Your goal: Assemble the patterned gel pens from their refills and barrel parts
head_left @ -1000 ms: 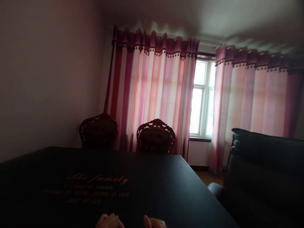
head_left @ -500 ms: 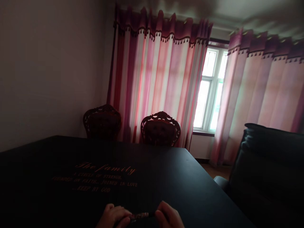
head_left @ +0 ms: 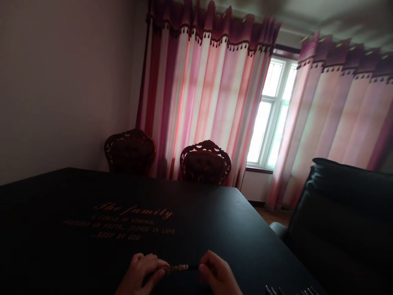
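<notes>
Between both hands, low in the view, a slim pen-like stick (head_left: 179, 268) lies roughly level, with a patterned light-brown band and a dark part to its right. My left hand (head_left: 144, 271) pinches its left end between thumb and fingers. The dark right end sits in the closed fingers of my right hand (head_left: 218, 271). Both hands are above the near part of a black table (head_left: 233, 229); whether they rest on it I cannot tell. The stick's two ends are hidden by the fingers.
Several thin silvery tips (head_left: 273, 291) show at the bottom edge, right of my hands. Gold lettering (head_left: 133, 221) is printed on the tabletop. Two carved chairs (head_left: 205, 164) stand at the far side, and a dark padded seat (head_left: 344, 205) is at the right. Striped curtains (head_left: 208, 102) hang behind.
The view has tipped slightly downward, so the hands sit a little higher in it and the silvery tips have come into sight. Both hands keep hold of the stick.
</notes>
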`<state>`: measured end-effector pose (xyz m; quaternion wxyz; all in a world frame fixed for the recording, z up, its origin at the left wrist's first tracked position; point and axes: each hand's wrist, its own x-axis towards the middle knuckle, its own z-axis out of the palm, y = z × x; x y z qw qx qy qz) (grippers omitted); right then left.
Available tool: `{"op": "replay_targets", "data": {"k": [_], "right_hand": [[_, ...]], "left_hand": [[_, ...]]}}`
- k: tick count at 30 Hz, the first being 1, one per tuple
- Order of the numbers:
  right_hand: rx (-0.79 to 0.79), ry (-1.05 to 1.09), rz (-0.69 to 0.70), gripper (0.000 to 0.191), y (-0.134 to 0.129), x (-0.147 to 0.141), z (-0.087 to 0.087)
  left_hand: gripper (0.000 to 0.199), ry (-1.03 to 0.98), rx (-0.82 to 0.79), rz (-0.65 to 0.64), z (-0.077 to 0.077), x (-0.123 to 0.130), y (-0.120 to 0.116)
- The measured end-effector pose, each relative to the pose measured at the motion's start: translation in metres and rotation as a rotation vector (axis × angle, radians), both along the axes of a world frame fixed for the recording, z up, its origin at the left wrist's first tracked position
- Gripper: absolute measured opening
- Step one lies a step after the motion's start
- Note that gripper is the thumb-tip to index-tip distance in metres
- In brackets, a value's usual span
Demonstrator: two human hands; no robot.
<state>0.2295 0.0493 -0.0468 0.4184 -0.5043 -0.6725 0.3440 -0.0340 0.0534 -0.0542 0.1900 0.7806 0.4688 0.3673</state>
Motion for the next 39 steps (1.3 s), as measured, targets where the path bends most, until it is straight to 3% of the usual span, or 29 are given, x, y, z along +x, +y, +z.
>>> {"op": "replay_targets", "data": {"k": [5,9,14,19,22,30,32,35,39], "right_hand": [[-0.056,0.125,-0.007,0.063,0.000,0.005,-0.002],[-0.125,0.029,-0.039,0.067,-0.004,0.002,-0.004],[0.003,0.026,0.021,0.040,-0.008,0.003,0.007],[-0.143,0.088,0.042,0.049,-0.006,0.005,0.003],[-0.139,0.117,0.057,0.040,-0.004,0.005,0.000],[-0.200,0.266,0.053,0.037,-0.001,0.005,0.002],[-0.244,0.285,0.055,0.038,0.000,0.007,0.001],[-0.172,0.338,0.028,0.030,0.002,0.010,0.000],[-0.127,0.405,-0.060,0.030,0.005,0.019,0.004]], "left_hand": [[0.022,0.043,-0.028,-0.019,0.007,0.002,-0.001],[0.022,0.055,-0.011,-0.071,0.017,0.003,-0.003],[0.022,0.065,-0.023,-0.075,0.015,0.002,0.000],[0.022,0.077,-0.038,-0.079,0.014,0.003,0.000],[0.022,0.083,-0.042,-0.072,0.014,0.003,-0.001],[0.022,0.079,-0.103,-0.074,0.021,0.004,-0.002],[0.023,0.069,-0.115,-0.077,0.021,0.005,-0.002],[0.027,0.018,-0.139,-0.033,0.017,0.005,-0.002],[0.031,-0.175,-0.176,0.058,0.015,0.004,0.000]]}}
